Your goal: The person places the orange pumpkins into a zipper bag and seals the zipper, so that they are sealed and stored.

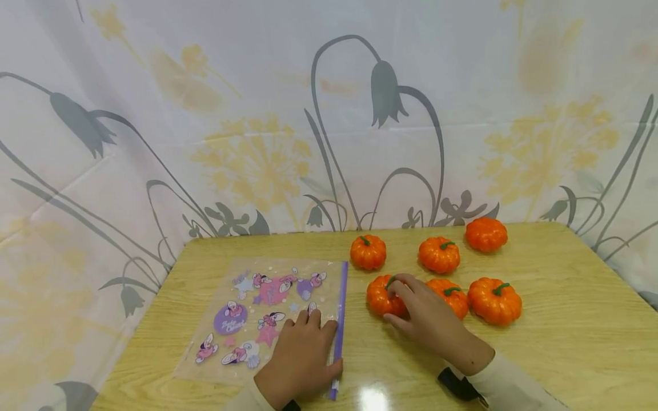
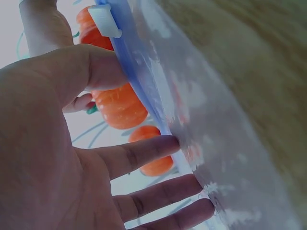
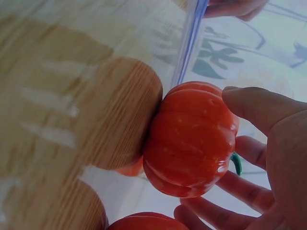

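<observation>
A clear plastic zip bag (image 1: 283, 291) printed with pink and purple cartoon figures lies flat on the table, its purple zip edge (image 1: 343, 285) facing right. My left hand (image 1: 303, 354) rests on that edge, fingers extended over the bag and thumb beside the zip. A white slider (image 2: 105, 20) shows in the left wrist view. My right hand (image 1: 429, 317) has its thumb and fingers curled about a small orange pumpkin (image 1: 379, 297) with a green stem, just right of the bag. In the right wrist view this pumpkin (image 3: 189, 139) still sits on the tabletop.
Several more pumpkins stand around the right hand: one behind (image 1: 368, 252), others at the back (image 1: 438, 255) and far right (image 1: 486, 234), one partly hidden by the hand (image 1: 448, 297), one to its right (image 1: 494, 301). A flowered curtain (image 1: 257, 114) hangs behind the wooden table (image 1: 560, 319).
</observation>
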Available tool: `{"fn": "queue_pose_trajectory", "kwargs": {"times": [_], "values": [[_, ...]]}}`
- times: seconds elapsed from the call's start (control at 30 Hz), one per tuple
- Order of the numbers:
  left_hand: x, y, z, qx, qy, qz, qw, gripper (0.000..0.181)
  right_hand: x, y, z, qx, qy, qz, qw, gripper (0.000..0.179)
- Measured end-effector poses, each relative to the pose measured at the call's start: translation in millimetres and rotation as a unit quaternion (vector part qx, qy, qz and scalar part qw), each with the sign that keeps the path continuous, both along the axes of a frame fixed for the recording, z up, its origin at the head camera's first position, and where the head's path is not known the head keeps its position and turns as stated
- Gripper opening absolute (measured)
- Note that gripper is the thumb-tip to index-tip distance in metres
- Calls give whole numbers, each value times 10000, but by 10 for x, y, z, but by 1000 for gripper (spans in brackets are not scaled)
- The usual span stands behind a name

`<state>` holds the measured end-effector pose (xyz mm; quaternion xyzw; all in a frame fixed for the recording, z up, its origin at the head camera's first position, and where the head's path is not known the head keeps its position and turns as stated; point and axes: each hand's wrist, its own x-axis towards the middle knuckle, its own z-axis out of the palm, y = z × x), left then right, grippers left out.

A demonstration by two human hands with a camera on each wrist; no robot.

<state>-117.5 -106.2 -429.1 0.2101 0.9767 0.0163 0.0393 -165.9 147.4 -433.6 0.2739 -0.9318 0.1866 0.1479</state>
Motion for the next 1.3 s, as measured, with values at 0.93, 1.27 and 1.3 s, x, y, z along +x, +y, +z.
{"fn": "queue_pose_trajectory", "kwargs": {"times": [0.93,1.27,1.3], "values": [[-53,-69,-23,948,-510,-132,9941,59,11,-22,10,71,-35,96,9999,36],[-39,-143,-40,2006,-1555,-1,9672,62,8,-33,-5,24,-42,88,9999,39],[-42,-146,-42,2127,-1658,-9,9630,62,8,-33,-10,23,-54,89,9999,40]]}}
